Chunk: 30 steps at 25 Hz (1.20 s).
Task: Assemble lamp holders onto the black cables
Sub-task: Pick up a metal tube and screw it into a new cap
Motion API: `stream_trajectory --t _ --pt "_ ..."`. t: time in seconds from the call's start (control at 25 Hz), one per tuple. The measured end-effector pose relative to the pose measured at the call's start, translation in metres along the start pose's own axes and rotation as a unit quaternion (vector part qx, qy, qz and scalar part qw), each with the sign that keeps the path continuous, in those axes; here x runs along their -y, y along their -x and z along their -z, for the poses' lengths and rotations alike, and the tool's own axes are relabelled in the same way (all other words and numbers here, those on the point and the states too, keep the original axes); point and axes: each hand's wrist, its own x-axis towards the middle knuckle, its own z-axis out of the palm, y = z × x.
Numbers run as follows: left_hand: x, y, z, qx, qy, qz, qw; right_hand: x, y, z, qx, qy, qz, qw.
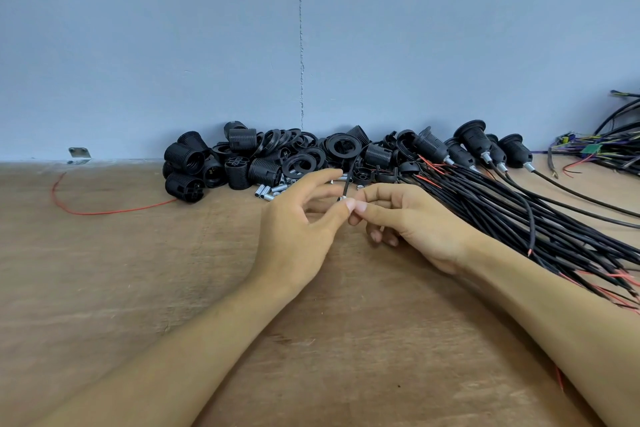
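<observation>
Fingertips (350, 204): left hand (294, 232) pinches metal sleeve (342, 199), right hand (415, 222) black cable (349, 177) | risk: sloppy grip, sleeve probably drops below fingers

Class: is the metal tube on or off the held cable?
On: the cable runs into the tube, pinched by left hand and right hand.

Blue-grey wall (173, 28), perhaps plywood tabletop (104, 270)

No readable text, label, brand or number anywhere. Pale moulded marks on top of one holder (236, 162) at worktop (138, 270) far edge: too blurred. Green tag (591, 148) among far-right wires: illegible.
</observation>
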Motion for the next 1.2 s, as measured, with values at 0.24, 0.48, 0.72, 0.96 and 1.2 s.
stream_trajectory --t 0.24,0.48,0.72,0.96,1.2 --pt "0.003 -0.002 0.0 0.003 0.007 0.036 0.999 0.004 0.001 -0.002 -0.022 -0.032 -0.003 0.999" --pt "0.0 -0.002 0.001 0.005 0.041 0.043 0.998 0.004 0.003 -0.007 -0.039 -0.055 0.01 0.998" --pt "0.009 -0.004 0.002 0.029 0.0 0.09 0.996 0.003 -0.001 -0.004 -0.063 -0.127 -0.011 0.99" --pt "0.012 -0.006 0.002 0.033 0.01 0.116 0.993 -0.001 -0.002 0.0 -0.074 -0.128 -0.016 0.989" --pt "0.009 -0.006 0.0 0.029 0.017 0.127 0.991 0.0 -0.001 -0.003 -0.053 -0.11 -0.011 0.992"
